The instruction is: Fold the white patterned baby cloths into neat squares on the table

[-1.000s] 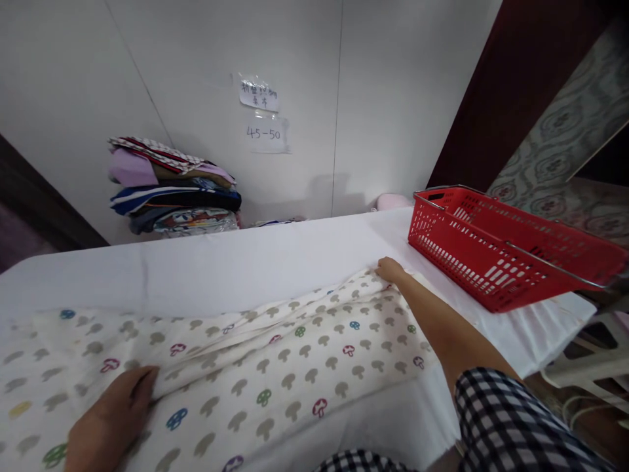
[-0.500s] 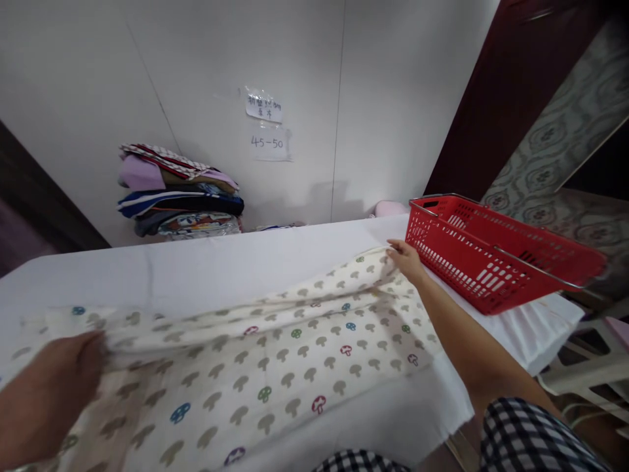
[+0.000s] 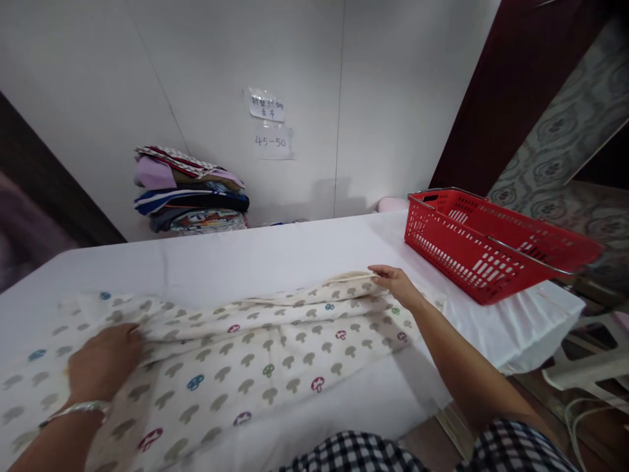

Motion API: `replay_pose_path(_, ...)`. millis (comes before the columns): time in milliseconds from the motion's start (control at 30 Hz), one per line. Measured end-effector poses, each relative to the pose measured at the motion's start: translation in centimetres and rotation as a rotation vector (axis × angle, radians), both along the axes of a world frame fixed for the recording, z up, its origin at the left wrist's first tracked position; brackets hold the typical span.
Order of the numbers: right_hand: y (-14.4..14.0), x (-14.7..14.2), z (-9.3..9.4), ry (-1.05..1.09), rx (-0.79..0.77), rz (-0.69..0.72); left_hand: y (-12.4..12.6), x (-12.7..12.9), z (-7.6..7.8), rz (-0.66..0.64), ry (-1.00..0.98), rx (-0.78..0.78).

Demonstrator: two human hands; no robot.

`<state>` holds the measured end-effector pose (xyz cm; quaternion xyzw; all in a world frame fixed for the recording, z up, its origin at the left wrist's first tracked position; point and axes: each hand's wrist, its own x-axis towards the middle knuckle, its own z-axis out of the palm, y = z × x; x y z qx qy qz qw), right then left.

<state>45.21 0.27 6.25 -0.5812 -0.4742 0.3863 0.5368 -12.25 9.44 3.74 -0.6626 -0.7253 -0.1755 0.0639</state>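
A cream cloth printed with mushrooms (image 3: 295, 354) lies spread across the white-covered table, with a raised fold running along its length. My left hand (image 3: 105, 360), a bracelet at the wrist, is closed on the fold near the cloth's left part; its fingertips are partly hidden. At the right end, my right hand (image 3: 396, 285) pinches the cloth's far edge between thumb and fingers. The layers bunch up between both hands, while the near part lies flatter.
A red plastic basket (image 3: 472, 255) with metal handles stands at the table's right end. Folded clothes (image 3: 191, 190) are stacked at the back left by the wall. Paper signs (image 3: 272, 142) hang on the wall. A white plastic chair (image 3: 584, 367) is at the lower right.
My right hand has drawn the cloth's far edge toward me and slightly left. My left hand has moved right and slightly up along the fold, and its wrist has come into view.
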Motion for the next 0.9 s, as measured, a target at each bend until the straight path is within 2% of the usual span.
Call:
replay_pose_path(33,-0.2,-0.4,0.4,0.002,0.013,0.009,0.1,1.4,0.3,-0.047,0.022,0.02)
replay_pose_path(100,-0.5,-1.4,1.1,0.009,0.045,0.027,-0.1,5.6,0.8,-0.221,-0.013,0.141)
replay_pose_path(200,-1.2,-3.4,1.8,0.002,0.109,0.062,-1.9,14.2,1.4,-0.604,-0.186,0.28)
replay_pose_path(300,-1.9,-5.5,2.2,-0.018,0.171,0.093,-4.5,22.9,2.5,-0.896,-0.307,0.277)
replay_pose_path(367,-2.4,-6.6,2.3,-0.032,0.195,0.115,-5.9,27.3,3.2,-1.024,-0.409,0.269)
replay_pose_path(433,-3.0,-7.4,2.2,-0.041,0.201,0.141,-6.8,30.3,3.6,-1.078,-0.497,0.259)
replay_pose_path(567,-4.2,-8.0,1.5,-0.024,0.179,0.166,-7.2,32.8,3.4,-1.094,-0.567,0.224)
replay_pose_path(900,-5.4,-9.0,-0.8,0.144,-0.003,0.15,-7.7,32.3,1.5,-1.125,-0.48,0.156)
